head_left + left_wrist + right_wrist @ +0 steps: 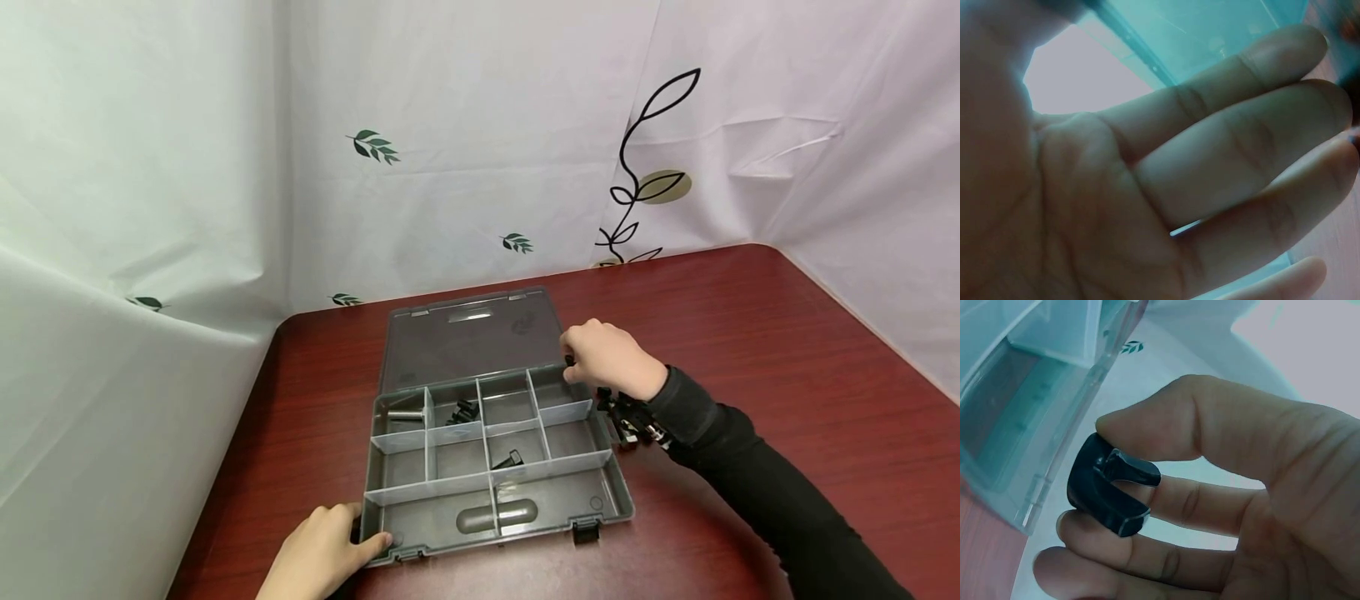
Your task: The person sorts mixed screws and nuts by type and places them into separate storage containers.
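Observation:
A grey plastic organizer box (498, 475) lies on the table, its lid folded back. At its front left corner is my left hand (318, 546), thumb over the front rim and fingers along the left side. In the left wrist view its fingers (1210, 156) are only slightly bent. Over the back right compartment, my right hand (611, 358) pinches a small black U-shaped clip (1085, 475) between thumb and fingers. A silver rod (405, 415), several small black pieces (463, 412) and a single black piece (510, 460) lie in separate compartments.
The see-through lid (468, 337) rests flat behind the box. A pile of black and silver parts (628, 421) lies right of the box, partly under the right forearm. A black latch (586, 531) juts from the front edge. White curtains (480, 125) hang behind the red table (750, 333).

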A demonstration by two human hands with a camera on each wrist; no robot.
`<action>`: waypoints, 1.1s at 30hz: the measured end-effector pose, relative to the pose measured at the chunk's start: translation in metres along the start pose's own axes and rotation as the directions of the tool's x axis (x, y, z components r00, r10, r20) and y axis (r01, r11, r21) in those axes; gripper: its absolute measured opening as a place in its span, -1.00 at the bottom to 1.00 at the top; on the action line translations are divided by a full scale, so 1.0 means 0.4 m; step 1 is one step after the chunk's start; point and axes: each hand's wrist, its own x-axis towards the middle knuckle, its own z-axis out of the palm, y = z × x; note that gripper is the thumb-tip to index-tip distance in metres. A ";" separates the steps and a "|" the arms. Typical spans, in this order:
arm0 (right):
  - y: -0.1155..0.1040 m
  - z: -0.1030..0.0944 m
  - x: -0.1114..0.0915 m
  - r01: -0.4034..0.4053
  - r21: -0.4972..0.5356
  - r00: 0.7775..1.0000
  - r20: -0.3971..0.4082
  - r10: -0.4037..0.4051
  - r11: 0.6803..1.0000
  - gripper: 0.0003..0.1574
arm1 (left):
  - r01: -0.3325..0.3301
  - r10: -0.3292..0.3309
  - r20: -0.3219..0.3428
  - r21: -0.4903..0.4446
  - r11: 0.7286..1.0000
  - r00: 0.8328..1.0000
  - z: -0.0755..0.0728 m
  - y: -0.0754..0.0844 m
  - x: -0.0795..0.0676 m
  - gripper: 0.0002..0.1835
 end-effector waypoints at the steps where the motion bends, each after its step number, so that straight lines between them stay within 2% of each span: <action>1: -0.004 0.000 0.001 0.004 0.000 1.000 0.004 -0.004 1.000 -0.79 | 0.000 0.000 -0.001 0.000 1.000 1.000 0.000 0.000 0.000 -0.64; 16: -0.060 0.007 0.018 0.074 -0.006 0.997 0.016 -0.074 0.997 -0.88 | 0.010 -0.010 0.013 -0.003 1.000 1.000 0.001 0.001 0.001 -0.64; 22: -0.084 0.016 0.024 0.119 -0.007 0.993 0.008 -0.119 0.993 -0.63 | 0.020 -0.020 0.022 -0.002 1.000 1.000 -0.001 0.001 0.002 -0.65; 26: -0.101 0.019 0.024 0.153 -0.004 0.988 -0.002 -0.153 0.988 -0.56 | 0.019 -0.019 0.021 -0.001 1.000 1.000 -0.001 0.002 0.003 -0.65; 33: -0.131 0.022 0.026 0.166 -0.004 0.986 0.018 -0.166 0.986 -0.53 | 0.020 -0.020 0.023 -0.001 1.000 1.000 -0.001 0.001 0.003 -0.65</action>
